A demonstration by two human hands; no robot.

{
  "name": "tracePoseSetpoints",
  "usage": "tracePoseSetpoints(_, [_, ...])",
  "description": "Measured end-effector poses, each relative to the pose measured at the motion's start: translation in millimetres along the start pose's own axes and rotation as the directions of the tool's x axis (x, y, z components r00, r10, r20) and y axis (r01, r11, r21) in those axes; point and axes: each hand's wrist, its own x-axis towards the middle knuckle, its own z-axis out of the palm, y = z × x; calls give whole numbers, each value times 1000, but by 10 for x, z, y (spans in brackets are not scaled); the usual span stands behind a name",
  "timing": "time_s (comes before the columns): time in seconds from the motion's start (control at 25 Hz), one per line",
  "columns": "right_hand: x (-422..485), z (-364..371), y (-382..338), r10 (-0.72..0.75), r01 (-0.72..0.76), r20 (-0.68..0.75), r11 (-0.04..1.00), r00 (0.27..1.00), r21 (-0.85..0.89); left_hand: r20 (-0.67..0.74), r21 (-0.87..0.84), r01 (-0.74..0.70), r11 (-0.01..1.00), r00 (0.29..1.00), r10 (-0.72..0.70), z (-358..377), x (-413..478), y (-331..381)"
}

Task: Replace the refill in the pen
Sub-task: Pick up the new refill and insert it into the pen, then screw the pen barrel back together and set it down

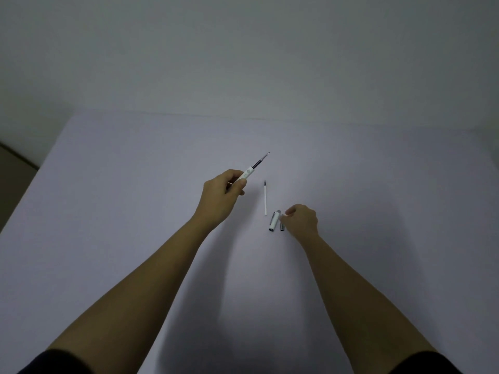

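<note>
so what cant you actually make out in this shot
Head view only:
- Rear of the pen barrel: hidden inside the left hand.
- Small metal piece by the pen cap: partly covered by the right hand, too small to identify.
- Loose refill: ink level too small to tell.

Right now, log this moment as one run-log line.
left hand: holds pen barrel, refill protruding | right hand: at tip piece | loose refill, cap: on table

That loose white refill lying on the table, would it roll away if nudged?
Probably. The loose refill looks thin, round and smooth, lying flat on the bare table, so a sideways nudge could roll it. It looks very light, and may flex slightly if pinched.
</note>
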Motion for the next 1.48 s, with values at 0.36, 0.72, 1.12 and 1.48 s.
tracePoseSetpoints(0.36, [22, 26, 8, 78, -78, 5, 992, 997, 102, 26, 8, 36, 999, 999, -36, 37, -25, -128])
tracePoseSetpoints(0.72, [-126, -590, -573, -86, -128, 164, 324, 983, 937, 84, 99, -22, 995, 996, 14, 33, -66, -53])
tracePoseSetpoints(1.12, [-243, -676, -610, -155, -98, 149, 299, 977, 949, 122, 201, -104, 974, 989, 80, -43, -119, 87])
tracePoseSetpoints(1.48, [-422, -598, -572, -265, -28, 168, 460, 949, 887, 148, 232, -183, 955, 977, 151, -57, -169, 155])
